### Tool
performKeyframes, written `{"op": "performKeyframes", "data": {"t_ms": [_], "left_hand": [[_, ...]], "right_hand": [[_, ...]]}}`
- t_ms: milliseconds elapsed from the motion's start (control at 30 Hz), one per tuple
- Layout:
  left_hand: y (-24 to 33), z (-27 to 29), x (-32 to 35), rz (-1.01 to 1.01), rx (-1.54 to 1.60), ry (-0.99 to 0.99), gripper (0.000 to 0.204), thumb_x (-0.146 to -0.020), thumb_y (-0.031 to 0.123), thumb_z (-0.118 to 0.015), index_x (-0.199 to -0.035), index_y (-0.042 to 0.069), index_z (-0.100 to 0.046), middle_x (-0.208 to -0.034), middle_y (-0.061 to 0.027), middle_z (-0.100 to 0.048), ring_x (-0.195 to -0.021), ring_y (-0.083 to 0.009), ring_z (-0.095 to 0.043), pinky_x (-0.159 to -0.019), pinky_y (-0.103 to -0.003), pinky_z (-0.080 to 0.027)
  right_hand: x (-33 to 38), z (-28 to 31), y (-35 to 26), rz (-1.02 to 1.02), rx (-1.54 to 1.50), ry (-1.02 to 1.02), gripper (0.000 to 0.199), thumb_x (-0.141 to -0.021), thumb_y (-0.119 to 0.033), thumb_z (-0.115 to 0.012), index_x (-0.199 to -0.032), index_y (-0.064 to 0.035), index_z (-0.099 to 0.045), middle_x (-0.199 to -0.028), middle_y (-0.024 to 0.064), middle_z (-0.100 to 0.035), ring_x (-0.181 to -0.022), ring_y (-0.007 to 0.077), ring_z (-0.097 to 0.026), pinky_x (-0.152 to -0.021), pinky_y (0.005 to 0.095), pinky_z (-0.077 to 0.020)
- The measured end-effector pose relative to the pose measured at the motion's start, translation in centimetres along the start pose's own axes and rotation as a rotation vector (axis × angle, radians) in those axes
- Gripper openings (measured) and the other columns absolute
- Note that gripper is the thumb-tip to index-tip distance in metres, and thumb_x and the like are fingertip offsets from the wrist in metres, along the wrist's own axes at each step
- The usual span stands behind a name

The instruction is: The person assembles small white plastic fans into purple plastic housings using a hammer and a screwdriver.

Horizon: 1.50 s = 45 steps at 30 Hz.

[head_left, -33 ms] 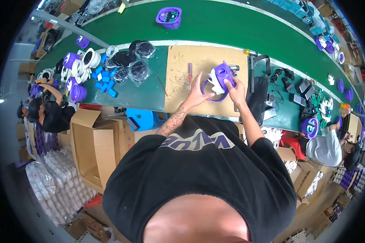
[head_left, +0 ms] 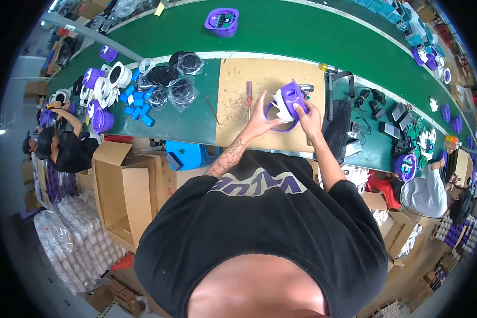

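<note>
Over the tan work board (head_left: pixel 233 127) I hold a purple plastic housing (head_left: pixel 290 91) with white leaf-shaped pieces (head_left: pixel 281 108) on its side. My right hand (head_left: pixel 310 117) grips the housing from the right, thumb on its face. At its lower left is a curved purple rim (head_left: pixel 289 127); whether it is a separate ring cannot be told. My left hand (head_left: pixel 259 121) holds this rim, fingers pointing up and thumb reaching across it. A screwdriver with a red handle (head_left: pixel 249 91) lies on the board beside my left fingers.
Black round parts in clear bags (head_left: pixel 183 93) and blue pieces (head_left: pixel 138 106) lie left. Another purple housing (head_left: pixel 221 22) sits on the green belt (head_left: pixel 302 37). Black adapters (head_left: pixel 397 114) lie right. An open carton (head_left: pixel 116 191) and blue stool (head_left: pixel 185 155) stand below; people work both sides.
My left thumb has shifted slightly up and right, toward the white leaf-shaped pieces, and the purple rim sits a little closer to them. My right hand keeps its grip.
</note>
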<state>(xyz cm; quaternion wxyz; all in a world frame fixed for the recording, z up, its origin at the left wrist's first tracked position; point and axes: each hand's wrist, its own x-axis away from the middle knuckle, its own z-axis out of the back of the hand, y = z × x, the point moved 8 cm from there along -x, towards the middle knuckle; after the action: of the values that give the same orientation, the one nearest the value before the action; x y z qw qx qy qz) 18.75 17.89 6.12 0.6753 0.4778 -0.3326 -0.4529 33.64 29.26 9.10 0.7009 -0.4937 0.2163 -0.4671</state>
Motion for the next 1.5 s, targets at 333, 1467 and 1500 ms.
{"op": "performKeyframes", "data": {"t_ms": [333,1467,1500], "left_hand": [[-0.2,-1.8,-3.2,0.112,0.647,0.022,0.102,-0.068,0.019,-0.086,-0.145,0.003,-0.022,-0.128,-0.0182,-0.046,-0.121,-0.0259,-0.046,-0.102,-0.038,-0.040],[-15.1,21.2,-9.6,0.320,1.085,0.703,0.044,-0.085,-0.003,-0.060,-0.126,0.003,-0.046,-0.119,-0.0113,-0.056,-0.107,-0.0251,-0.059,-0.083,-0.036,-0.052],[-15.3,22.1,-11.7,0.288,1.078,0.680,0.043,-0.085,-0.003,-0.060,-0.126,0.003,-0.046,-0.119,-0.0114,-0.056,-0.107,-0.0250,-0.059,-0.083,-0.036,-0.052]], "right_hand": [[1.7,-1.0,1.4,-0.179,-0.538,-0.099,0.026,-0.093,-0.015,-0.061,-0.113,0.0027,-0.062,-0.100,0.0079,-0.066,-0.089,0.0127,-0.059,-0.082,0.0271,-0.0458],[1.9,-7.9,8.1,-0.812,-0.779,0.058,0.047,-0.081,-0.012,-0.059,-0.126,-0.0025,-0.048,-0.109,0.0158,-0.062,-0.092,0.0283,-0.066,-0.071,0.0425,-0.0592],[1.6,-8.0,8.3,-0.829,-0.857,0.089,0.046,-0.082,-0.012,-0.058,-0.126,-0.0022,-0.048,-0.112,0.0157,-0.061,-0.095,0.0288,-0.065,-0.075,0.0432,-0.0583]]}}
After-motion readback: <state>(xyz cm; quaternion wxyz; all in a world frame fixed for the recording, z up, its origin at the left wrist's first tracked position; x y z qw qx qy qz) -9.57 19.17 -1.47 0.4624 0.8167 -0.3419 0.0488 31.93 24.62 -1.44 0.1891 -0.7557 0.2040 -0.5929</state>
